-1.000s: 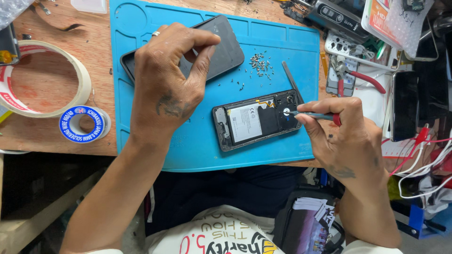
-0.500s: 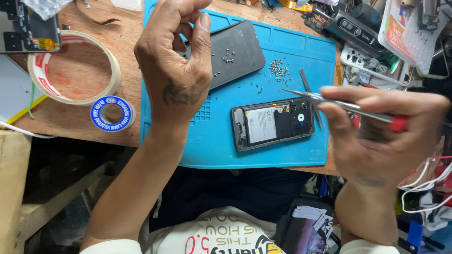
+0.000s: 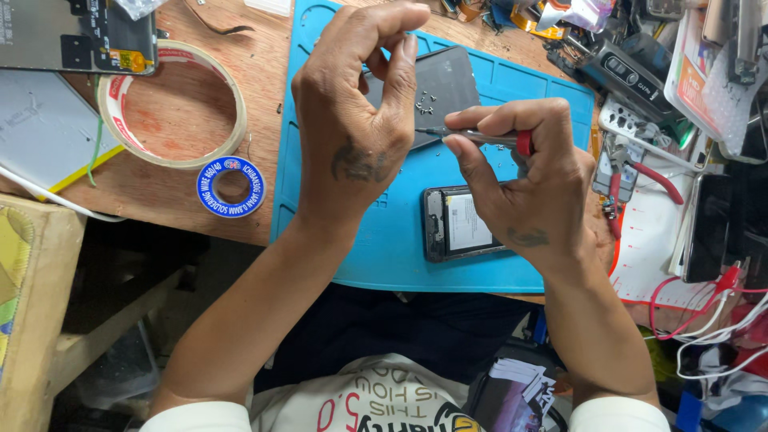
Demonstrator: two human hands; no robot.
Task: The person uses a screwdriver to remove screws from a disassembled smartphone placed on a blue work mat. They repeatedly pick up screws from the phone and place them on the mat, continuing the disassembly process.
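Nearby, tape roll [image 3: 172, 100] and solder spool [image 3: 231, 186] flank the blue mat [image 3: 384, 240].

Bright, even light falls from above, with soft shadows only. The focus is sharp. Wide-angle bending shows at the left and right edges.

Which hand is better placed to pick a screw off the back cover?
Left, probably. The left hand hovers over the screws on the back cover, fingers pinched and free; the right hand holds the screwdriver.

The right hand [image 3: 532, 188] holds a screwdriver [image 3: 480, 138], its tip at the raised left hand [image 3: 360, 120]. An opened phone [image 3: 460, 224] lies below on the blue mat [image 3: 384, 248].
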